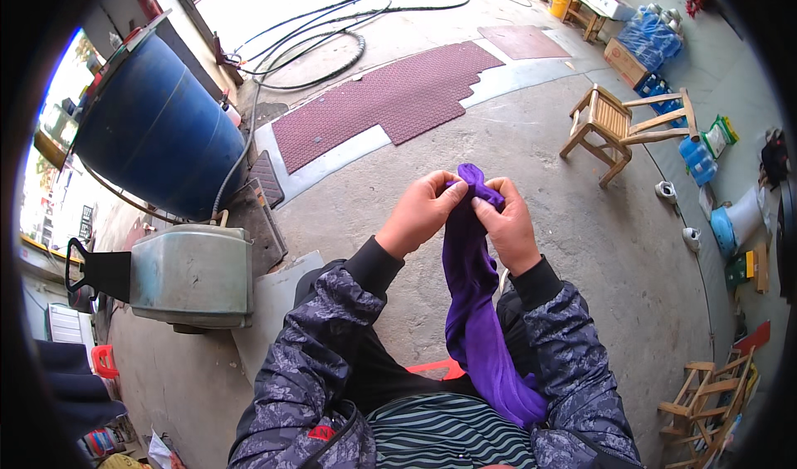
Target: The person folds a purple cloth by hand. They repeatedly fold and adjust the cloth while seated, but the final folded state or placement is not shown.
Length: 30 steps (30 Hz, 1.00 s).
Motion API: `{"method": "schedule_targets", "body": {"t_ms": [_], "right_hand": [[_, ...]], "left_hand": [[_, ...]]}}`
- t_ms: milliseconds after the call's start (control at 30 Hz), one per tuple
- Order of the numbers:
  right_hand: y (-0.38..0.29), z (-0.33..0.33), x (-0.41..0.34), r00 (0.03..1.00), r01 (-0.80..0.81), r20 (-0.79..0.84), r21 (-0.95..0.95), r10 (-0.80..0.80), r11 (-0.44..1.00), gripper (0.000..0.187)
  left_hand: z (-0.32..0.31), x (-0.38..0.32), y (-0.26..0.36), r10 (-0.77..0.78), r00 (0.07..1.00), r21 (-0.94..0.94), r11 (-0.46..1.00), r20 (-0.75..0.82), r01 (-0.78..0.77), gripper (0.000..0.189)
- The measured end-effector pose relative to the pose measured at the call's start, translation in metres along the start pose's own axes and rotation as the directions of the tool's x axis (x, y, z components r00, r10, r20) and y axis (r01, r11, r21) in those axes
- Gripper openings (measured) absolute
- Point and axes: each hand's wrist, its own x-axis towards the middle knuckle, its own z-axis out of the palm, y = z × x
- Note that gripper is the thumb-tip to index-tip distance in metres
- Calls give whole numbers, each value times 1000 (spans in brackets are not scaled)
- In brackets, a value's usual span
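A long purple cloth [476, 319] hangs from both hands, its upper end gathered into a small loop or knot and its lower end lying over the lap and the striped shirt. My left hand [429, 210] pinches the gathered end from the left, between thumb and fingers. On the other side, my right hand [507, 223] grips the same bunched part, thumb on top. The hands are a little apart, with the loop of cloth standing up between them. Whether the cloth is actually knotted cannot be told.
Left stand a large blue plastic barrel [162, 126] and a grey-green machine housing [190, 276]. Ahead lie red-brown floor mats [386, 95] and a coiled black hose [348, 52]. A wooden chair [613, 120], white shoes [666, 190] and stacked wooden stools [710, 400] are at the right.
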Motion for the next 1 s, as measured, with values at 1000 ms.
{"method": "schedule_targets", "body": {"t_ms": [1000], "right_hand": [[-9,5,18,997,45,46,338,-64,940,40]], "left_hand": [[-6,12,11,198,974,15,980,-107,-197,31]]}}
